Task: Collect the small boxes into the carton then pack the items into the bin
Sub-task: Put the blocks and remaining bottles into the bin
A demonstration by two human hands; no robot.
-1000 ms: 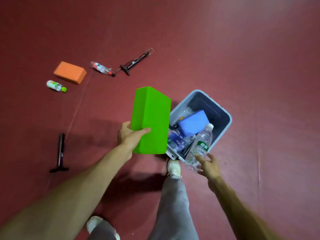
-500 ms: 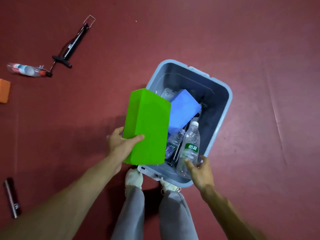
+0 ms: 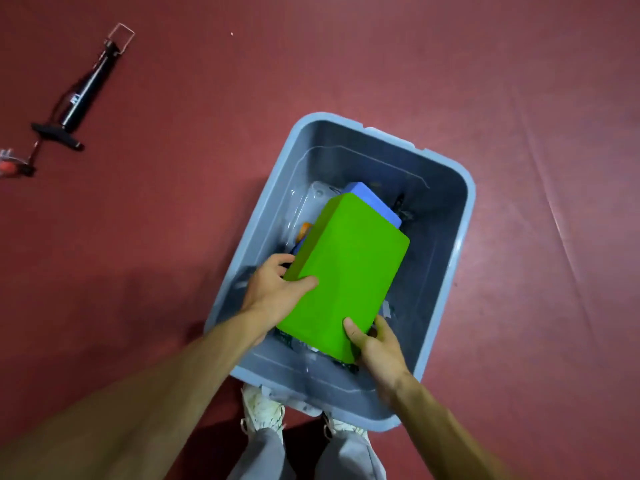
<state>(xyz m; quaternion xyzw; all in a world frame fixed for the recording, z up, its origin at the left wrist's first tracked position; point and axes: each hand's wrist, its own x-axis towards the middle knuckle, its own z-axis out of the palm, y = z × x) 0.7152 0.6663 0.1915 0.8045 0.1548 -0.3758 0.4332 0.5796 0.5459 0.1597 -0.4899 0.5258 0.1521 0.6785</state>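
A grey-blue plastic bin (image 3: 446,271) stands on the red floor right in front of my feet. Inside it a bright green block (image 3: 349,271) lies tilted on top of the other contents. My left hand (image 3: 277,289) grips its left edge, thumb on the top face. My right hand (image 3: 374,344) holds its near corner, thumb on top and fingers under it. A blue block (image 3: 375,202) pokes out behind the green one, next to a clear plastic package (image 3: 308,206). The water bottle is hidden under the green block.
A black hand pump (image 3: 83,95) lies on the floor at the far left, with part of a bottle (image 3: 10,166) at the left frame edge. My shoes (image 3: 261,408) stand against the bin's near rim. Red floor surrounds the bin.
My left hand has brought the green block down into the bin over the blue block. My right hand has let go of the water bottle and taken hold of the green block's near corner.
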